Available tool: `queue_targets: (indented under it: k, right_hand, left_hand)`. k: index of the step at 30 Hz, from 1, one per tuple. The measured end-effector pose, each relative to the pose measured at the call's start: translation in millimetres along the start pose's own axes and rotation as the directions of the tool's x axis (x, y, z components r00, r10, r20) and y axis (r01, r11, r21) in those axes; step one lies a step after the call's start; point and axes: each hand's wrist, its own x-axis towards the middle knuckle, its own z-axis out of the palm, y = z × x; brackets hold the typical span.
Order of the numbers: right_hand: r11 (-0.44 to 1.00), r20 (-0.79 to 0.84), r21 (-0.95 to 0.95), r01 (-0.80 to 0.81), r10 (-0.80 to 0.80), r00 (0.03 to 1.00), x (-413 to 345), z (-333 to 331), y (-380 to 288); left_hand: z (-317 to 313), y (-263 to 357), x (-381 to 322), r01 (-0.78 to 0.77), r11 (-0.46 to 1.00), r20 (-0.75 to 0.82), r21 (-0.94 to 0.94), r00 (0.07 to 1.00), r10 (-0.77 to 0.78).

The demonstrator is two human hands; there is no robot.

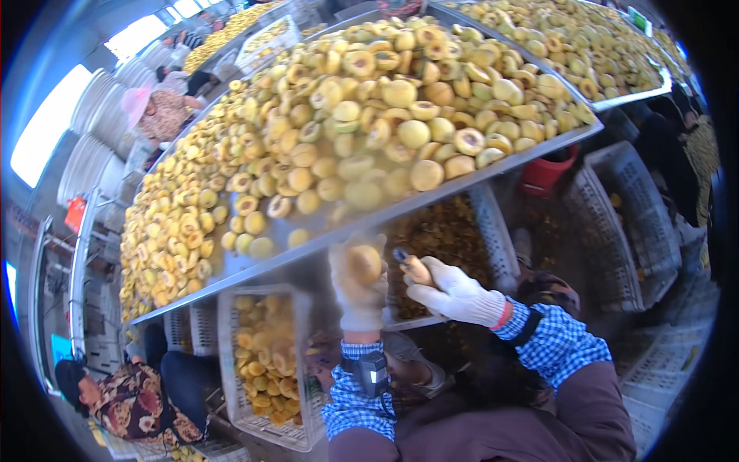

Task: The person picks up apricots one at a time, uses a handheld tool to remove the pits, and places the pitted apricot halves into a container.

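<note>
My left hand, in a white knit glove, holds a yellow peach half in front of the metal table's edge; the view is blurred there. To its right my right hand, gloved too, grips the wooden handle of a small tool with a dark tip that points towards the peach. The tool's exact kind cannot be told. Beyond both hands, halved yellow peaches are heaped on the metal-rimmed table, some showing reddish pit hollows.
Left of my hands stands a white plastic crate of peach halves. Below the table edge, another crate holds brown scraps. A red bucket and stacked crates are at right. A person in a floral top sits lower left; others work farther off.
</note>
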Motion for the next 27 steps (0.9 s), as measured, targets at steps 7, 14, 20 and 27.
queue_targets:
  k: [7, 14, 20, 27]
  right_hand:
    - [0.973, -0.056, -0.197, -0.122, 0.113, 0.992, -17, -2, 9]
    - [0.956, -0.098, -0.29, -0.053, 0.026, 0.995, -28, -4, 10]
    - [0.975, -0.02, -0.199, -0.103, 0.101, 0.995, -35, -5, 10]
    - [0.987, -0.033, 0.073, -0.146, 0.148, 0.988, -25, -4, 0]
  left_hand:
    - [21, -47, -8, -0.217, 0.788, 0.073, 0.577, 0.974, 0.215]
    - [53, -65, -19, -0.298, 0.73, -0.01, 0.615, 0.923, 0.385]
    - [46, -54, -17, -0.132, 0.599, 0.011, 0.79, 0.979, 0.202]
    - [53, -41, -26, -0.081, 0.89, 0.157, 0.449, 0.987, 0.01]
